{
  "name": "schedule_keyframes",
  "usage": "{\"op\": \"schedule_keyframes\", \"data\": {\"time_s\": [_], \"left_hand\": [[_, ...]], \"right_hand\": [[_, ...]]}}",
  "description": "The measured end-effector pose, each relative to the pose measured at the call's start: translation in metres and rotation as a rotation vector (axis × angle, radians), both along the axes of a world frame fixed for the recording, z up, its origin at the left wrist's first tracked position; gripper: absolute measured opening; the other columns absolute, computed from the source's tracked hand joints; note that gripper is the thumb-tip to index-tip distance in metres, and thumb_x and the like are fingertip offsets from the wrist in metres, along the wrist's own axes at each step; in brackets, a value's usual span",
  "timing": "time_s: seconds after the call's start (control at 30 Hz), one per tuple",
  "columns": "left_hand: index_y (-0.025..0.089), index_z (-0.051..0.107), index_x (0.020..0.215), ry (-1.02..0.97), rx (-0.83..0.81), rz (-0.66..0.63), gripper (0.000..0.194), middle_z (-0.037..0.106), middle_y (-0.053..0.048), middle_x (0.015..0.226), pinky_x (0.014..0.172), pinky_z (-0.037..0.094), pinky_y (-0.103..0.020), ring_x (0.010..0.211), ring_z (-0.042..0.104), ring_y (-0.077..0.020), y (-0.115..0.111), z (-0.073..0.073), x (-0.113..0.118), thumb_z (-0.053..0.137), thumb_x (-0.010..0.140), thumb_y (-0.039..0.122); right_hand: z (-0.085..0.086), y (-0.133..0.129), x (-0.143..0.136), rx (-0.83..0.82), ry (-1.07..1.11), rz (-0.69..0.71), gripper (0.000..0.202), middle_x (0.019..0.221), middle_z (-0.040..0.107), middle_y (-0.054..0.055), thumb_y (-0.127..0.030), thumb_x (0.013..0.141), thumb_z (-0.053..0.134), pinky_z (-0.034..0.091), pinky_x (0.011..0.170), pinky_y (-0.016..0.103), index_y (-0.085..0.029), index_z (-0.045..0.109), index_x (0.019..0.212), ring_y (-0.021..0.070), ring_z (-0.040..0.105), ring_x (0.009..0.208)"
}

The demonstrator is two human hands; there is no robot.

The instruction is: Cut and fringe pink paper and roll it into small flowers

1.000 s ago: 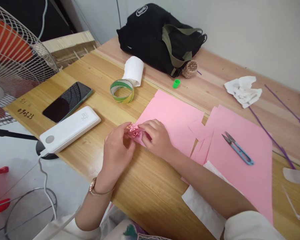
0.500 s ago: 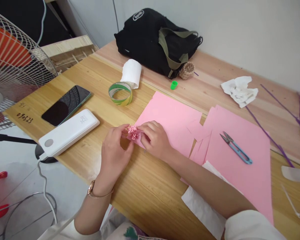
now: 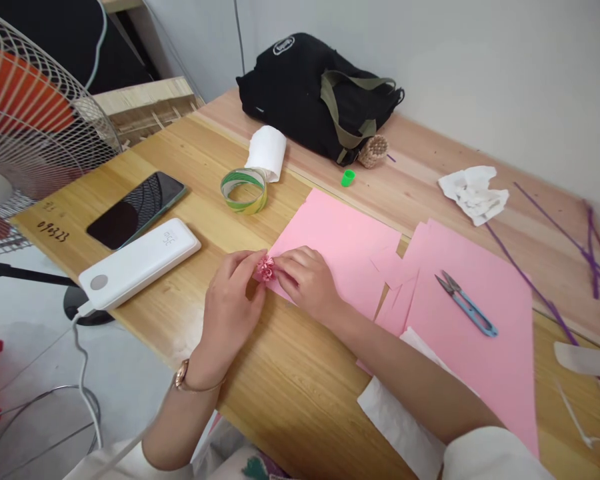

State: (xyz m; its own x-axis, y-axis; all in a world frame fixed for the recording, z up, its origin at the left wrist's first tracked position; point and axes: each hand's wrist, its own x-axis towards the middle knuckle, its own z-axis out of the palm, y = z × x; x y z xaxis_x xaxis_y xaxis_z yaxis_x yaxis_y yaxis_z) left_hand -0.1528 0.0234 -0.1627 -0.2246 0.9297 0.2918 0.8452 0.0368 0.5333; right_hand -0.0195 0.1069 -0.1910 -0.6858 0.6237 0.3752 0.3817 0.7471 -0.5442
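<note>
Two bent hands [image 3: 234, 300] (fingertips converging) around pink flower [image 3: 265, 268].

Left of the tape roll [image 3: 249, 205], a lane of bare counter [image 3: 200, 193] leaves room to pass, bounded farther left by the phone [image 3: 135, 210] and thick power bank [image 3: 140, 263]; behind the tape roll, the paper roll [image 3: 269, 153] and bulky black bag [image 3: 295, 93] block the way
</note>
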Motion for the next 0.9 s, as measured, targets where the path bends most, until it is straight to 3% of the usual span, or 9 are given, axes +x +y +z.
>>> {"op": "schedule_keyframes", "data": {"time_s": [0.37,0.9], "left_hand": [[0.021,0.06,0.106,-0.02,-0.004,0.027,0.031,0.065,-0.006,0.1,0.078,0.05,-0.031,0.092,0.061,-0.0185,0.0004,-0.0018,0.0006,0.048,0.078,0.014],[0.018,0.06,0.109,-0.056,-0.023,0.023,0.034,0.065,-0.007,0.099,0.078,0.05,-0.03,0.087,0.062,-0.018,0.0008,0.0,0.0006,0.048,0.078,0.013]], "right_hand": [[-0.0008,-0.0001,-0.0005,0.026,0.004,-0.01,0.021,0.091,0.067,0.007,-0.027,0.092,0.048,0.041,0.077,0.034,-0.02,0.067,0.091,0.0187,0.056,0.086],[-0.0019,-0.0003,-0.0009,0.048,0.0,-0.01,0.02,0.09,0.068,0.007,-0.024,0.092,0.048,0.04,0.074,0.033,-0.018,0.067,0.091,0.0186,0.055,0.084]]}}
